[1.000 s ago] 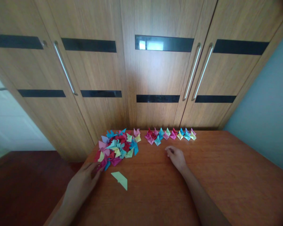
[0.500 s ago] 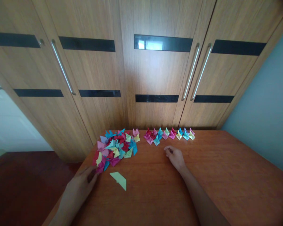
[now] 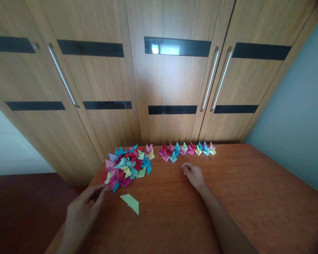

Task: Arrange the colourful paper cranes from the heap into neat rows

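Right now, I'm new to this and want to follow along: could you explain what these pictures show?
There's no machine, just a person's bare hands: the left hand and right hand. One head-worn camera takes every picture, looking forward and down. On the brown table lie a heap of colorful folded paper, rows of small folded pieces and one flat pale-green piece. The left fingertips are at the heap's near edge; whether they grip anything is unclear. The right hand is loosely curled, with nothing visibly held.
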`<state>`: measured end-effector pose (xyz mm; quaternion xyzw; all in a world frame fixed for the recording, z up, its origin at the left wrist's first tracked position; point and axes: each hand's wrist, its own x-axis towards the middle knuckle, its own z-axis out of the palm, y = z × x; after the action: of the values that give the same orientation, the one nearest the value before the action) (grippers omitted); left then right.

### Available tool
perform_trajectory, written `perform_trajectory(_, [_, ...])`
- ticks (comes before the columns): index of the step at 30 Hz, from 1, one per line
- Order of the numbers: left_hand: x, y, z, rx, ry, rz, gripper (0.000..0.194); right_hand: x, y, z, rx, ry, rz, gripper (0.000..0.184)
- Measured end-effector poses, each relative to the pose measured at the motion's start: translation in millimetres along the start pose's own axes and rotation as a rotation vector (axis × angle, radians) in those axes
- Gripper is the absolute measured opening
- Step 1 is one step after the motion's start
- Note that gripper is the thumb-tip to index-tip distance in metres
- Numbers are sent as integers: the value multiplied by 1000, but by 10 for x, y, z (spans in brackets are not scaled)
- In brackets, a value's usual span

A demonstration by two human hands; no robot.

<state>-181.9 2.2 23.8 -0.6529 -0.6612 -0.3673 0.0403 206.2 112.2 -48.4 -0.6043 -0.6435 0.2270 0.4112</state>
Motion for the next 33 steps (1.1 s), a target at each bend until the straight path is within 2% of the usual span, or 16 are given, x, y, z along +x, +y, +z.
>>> perform_trajectory(3, [99, 358, 141, -135, -43, 160, 23, 8, -6, 6, 36, -5, 16, 25])
perform_trajectory(7, [209, 859, 436, -270, -225, 375, 17, -6, -109, 7, 219, -31, 16, 28])
perform_trajectory(13, [268, 1372, 871, -334, -463, 496, 19, -95, -357, -33, 548, -195, 63, 39])
perform_trajectory(18, [297, 1571, 1090, -322, -594, 571, 23, -77, -349, -45, 626, -191, 91, 40])
perform_trajectory(23, [340, 1674, 1274, -260, -614, 596, 22, -1, -208, -37, 618, -128, 53, 34])
perform_trajectory(25, [376, 1727, 1367, -241, -595, 596, 22, 39, -126, -63, 567, -63, 44, 34])
perform_trajectory(30, [526, 1902, 1632, -145, -551, 604, 24, 138, 122, -174, 296, 219, 126, 42])
perform_trajectory(33, [613, 1987, 1782, -53, -537, 599, 26, 160, 215, -203, 198, 272, 145, 41])
